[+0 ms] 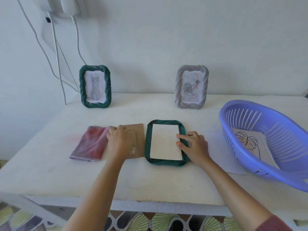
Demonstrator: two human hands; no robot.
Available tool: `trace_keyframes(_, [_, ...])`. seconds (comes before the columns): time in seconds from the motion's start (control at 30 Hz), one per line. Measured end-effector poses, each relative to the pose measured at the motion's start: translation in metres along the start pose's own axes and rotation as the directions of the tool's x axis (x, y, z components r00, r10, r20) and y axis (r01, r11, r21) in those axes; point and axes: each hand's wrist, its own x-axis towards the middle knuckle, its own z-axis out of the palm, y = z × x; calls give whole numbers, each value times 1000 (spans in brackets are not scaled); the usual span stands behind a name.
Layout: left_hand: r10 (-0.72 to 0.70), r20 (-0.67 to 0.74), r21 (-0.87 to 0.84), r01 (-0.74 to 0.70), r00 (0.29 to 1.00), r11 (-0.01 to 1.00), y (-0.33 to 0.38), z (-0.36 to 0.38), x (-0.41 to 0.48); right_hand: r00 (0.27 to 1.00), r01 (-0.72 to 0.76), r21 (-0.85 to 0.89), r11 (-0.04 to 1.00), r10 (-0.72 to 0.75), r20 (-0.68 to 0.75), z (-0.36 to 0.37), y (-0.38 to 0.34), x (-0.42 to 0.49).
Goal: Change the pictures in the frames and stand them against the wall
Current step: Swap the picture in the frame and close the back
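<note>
A green twisted-rim frame lies face down on the white table, with a white sheet set in its back. My right hand rests on the frame's right rim, its forefinger and thumb touching the sheet's edge. My left hand lies flat on the brown cardboard backing board just left of the frame. Against the wall stand a green frame with a cat picture and a grey frame with a rose picture.
A pinkish cloth lies left of the backing board. At the right, a blue plastic basket holds a leaf line drawing and sits partly on a white paper. Cables hang down the wall at the left.
</note>
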Motion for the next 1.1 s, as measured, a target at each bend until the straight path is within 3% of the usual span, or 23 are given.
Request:
trace_keyframes(0.13, [192,50,5,-192,980,981,24,18,-16,1000,-8,-12,1000,8,1,-1,0,1])
trace_keyframes(0.23, [211,110,104,-222,971,969,25,35,-21,1000,-7,-12,1000,7,-1,0,-1,0])
trace_keyframes(0.37, [249,68,139,-256,966,957,24,43,-25,1000,0,-12,1000,0,0,0,-1,0])
trace_keyframes(0.63, [211,27,-41,-210,977,977,24,44,-23,1000,-9,-7,1000,9,0,-1,-2,-1])
trace_keyframes(0.87, [177,25,-330,-159,984,930,33,41,-24,998,-12,12,1000,11,55,-13,-11,-6])
trace_keyframes(0.93, [183,19,-441,-156,983,884,43,32,-25,990,48,18,999,-45,-136,-33,-20,-12])
trace_keyframes(1.0, [182,14,-546,-145,983,825,56,21,-27,907,69,-93,993,-101,-408,-64,-30,-22])
trace_keyframes(1.03, [180,28,-593,-129,983,795,63,17,-29,884,7,-165,986,-84,-460,-81,-32,-27])
trace_keyframes(1.1, [176,115,-669,-55,978,742,77,16,-33,938,-204,-324,924,90,-336,-113,-29,-34])
